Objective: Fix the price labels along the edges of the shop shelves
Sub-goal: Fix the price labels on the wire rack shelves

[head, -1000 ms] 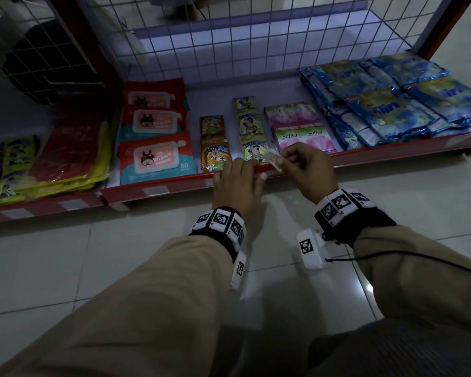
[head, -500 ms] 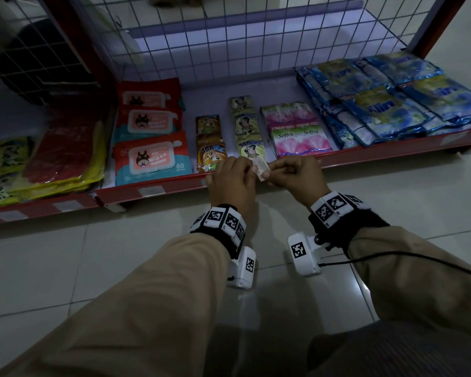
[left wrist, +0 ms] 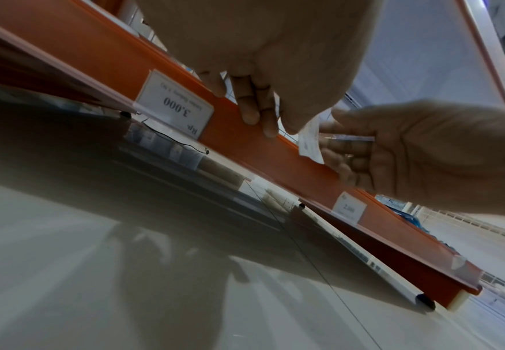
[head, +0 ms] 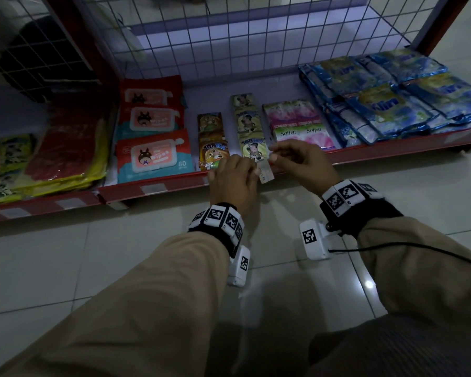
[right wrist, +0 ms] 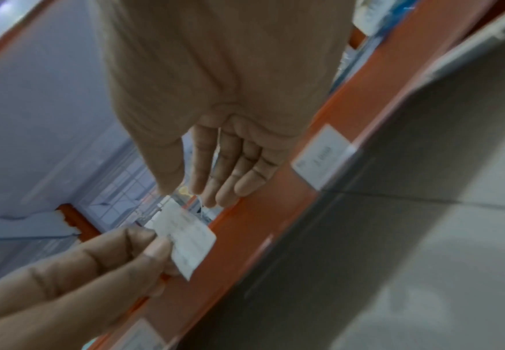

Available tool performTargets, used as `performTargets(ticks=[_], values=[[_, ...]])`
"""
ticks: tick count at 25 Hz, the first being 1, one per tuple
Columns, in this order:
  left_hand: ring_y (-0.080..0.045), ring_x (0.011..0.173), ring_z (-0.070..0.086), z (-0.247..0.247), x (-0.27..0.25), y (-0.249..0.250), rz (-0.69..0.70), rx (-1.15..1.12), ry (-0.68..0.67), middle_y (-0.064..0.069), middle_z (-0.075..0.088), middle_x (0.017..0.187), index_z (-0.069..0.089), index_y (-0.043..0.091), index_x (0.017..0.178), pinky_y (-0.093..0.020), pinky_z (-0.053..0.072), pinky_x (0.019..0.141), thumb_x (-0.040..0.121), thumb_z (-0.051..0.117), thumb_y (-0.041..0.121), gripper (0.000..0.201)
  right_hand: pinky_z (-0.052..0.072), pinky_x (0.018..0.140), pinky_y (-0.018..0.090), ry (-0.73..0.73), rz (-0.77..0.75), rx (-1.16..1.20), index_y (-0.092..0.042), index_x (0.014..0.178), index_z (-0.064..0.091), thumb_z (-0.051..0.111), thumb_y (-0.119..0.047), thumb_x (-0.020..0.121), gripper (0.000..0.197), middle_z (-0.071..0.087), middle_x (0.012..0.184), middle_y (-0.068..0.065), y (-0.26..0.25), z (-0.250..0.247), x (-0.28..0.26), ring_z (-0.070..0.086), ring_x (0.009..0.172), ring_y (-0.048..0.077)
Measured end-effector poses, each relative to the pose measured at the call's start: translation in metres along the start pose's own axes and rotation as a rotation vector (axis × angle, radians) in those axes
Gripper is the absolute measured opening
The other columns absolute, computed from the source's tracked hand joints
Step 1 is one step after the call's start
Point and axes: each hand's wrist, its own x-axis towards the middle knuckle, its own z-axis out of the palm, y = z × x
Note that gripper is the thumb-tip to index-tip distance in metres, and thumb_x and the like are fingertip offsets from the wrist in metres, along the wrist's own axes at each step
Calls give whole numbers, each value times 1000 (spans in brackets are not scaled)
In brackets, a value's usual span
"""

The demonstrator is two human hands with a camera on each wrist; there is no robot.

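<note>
While both hands (head: 235, 177) (head: 301, 161) pinch it, price label (head: 265, 174) — small white slip, faint print.

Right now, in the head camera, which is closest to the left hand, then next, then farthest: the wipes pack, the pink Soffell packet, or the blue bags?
From the left hand:
1. Wipes pack, to its left.
2. Pink Soffell packet, to its right.
3. Blue bags, far right.

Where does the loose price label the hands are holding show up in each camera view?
Head: loose price label at centre, between both hands.
Left wrist: right of centre, against the shelf edge.
Right wrist: lower left, pinched by the left hand.
Shared landmark: red shelf edge.
</note>
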Motion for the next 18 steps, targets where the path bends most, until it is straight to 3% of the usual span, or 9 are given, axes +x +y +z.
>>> performTargets(ticks=[3, 7, 9, 12, 15, 18], values=[[-23, 107, 44, -2, 1, -2, 9, -21, -9, -2, 55, 108, 59, 19, 104, -37, 25, 87, 97, 45, 33, 21, 52, 69, 13, -87, -53, -114, 0, 101, 68, 69, -3, 84, 18, 68, 89, 11, -11, 1, 8, 65, 77, 11], [-23, 107, 45, 0, -2, -2, 0, -40, 10, -2, 56, 108, 60, 19, 106, -36, 25, 86, 97, 45, 39, 26, 56, 76, 27, 13, 60, 155, 5, 95, 64, 67, 3, 83, 13, 66, 86, 18, -7, 6, 7, 65, 77, 21], [-23, 105, 45, 1, -2, -2, -7, -42, 31, -2, 56, 106, 60, 19, 103, -34, 23, 82, 96, 47, 38, 24, 56, 70, 24, 17, 111, 294, 3, 92, 63, 66, 4, 83, 9, 65, 80, 14, -2, 10, 2, 65, 69, 16], [-23, 104, 45, 0, 0, -2, -17, -33, 24, -2, 56, 105, 59, 18, 100, -32, 20, 80, 97, 46, 35, 22, 53, 66, 21, 26, 133, 209, 3, 92, 64, 71, -3, 81, 14, 65, 77, 10, 6, 10, -4, 63, 66, 14], [-22, 105, 45, 0, 1, -3, 7, 20, -3, -1, 55, 106, 59, 18, 100, -34, 23, 84, 97, 45, 35, 22, 49, 68, 18, 102, 41, 55, 0, 92, 62, 74, -4, 79, 18, 63, 79, 5, 8, 3, -4, 59, 69, 7], [-22, 109, 43, -3, 2, -5, 59, 55, -59, -2, 54, 110, 60, 17, 104, -36, 27, 88, 96, 46, 33, 22, 50, 78, 14, -2, -193, -176, -4, 109, 63, 74, -6, 79, 32, 64, 97, 1, 0, 0, -1, 59, 83, 2]])
